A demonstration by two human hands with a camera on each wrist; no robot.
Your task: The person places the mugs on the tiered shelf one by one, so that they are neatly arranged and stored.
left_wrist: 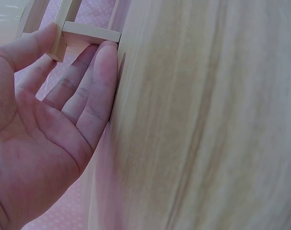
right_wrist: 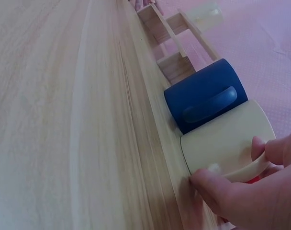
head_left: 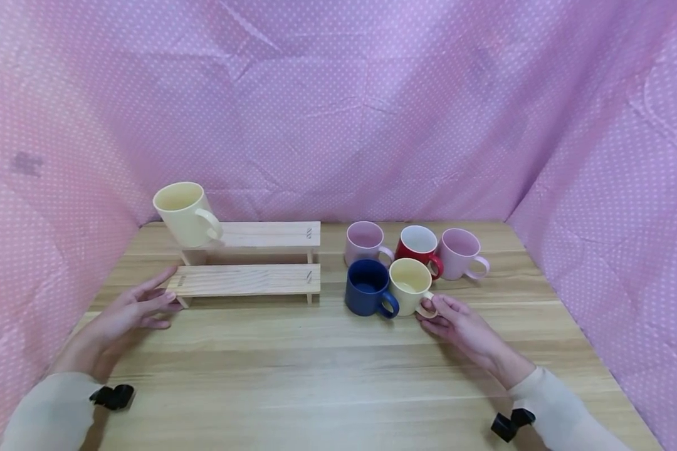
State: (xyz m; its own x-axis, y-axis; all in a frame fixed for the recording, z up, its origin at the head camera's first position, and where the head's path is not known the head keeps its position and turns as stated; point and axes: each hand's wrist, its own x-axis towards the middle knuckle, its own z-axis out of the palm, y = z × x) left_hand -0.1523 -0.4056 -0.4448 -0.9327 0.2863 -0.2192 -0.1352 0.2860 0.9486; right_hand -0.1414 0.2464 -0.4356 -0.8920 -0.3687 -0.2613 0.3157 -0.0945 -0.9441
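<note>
Right hand [head_left: 468, 332]: thumb and fingers clamped on the handle [right_wrist: 251, 171] of the front pale-yellow mug [head_left: 407, 280]. Mug stands upright on the tabletop [head_left: 338, 369], just left of the fingertips, handle turned toward them. One digit sits low, by the mug's base.

Left hand [head_left: 130, 310]: at the left end of the front riser [head_left: 242, 280]. Fingers apart and fairly straight, thumb tip touching the board edge, the others beside the end leg [left_wrist: 90, 33]. Can't tell how hard they press.

Right beside the front pale-yellow mug: navy mug [head_left: 363, 297] on its left. Behind: red mug [head_left: 409, 254] with white inside, between pink mug A [head_left: 363, 241] on the left and pink mug B [head_left: 457, 254] on the right. Second pale-yellow mug [head_left: 186, 222] is up on the left end of the rear riser [head_left: 265, 233].

Materials: both risers are pale wood, visible grain, flat rectangular tops on short legs. Mugs are smooth, straight-sided, loop handles; ceramic or plastic, can't tell. Tabletop is wood-look with long streaks. Backdrop cloth [head_left: 338, 125] is pink, white-dotted, creased.

Text: small dark marks at the right ends of both riser tops, too small to read.
</note>
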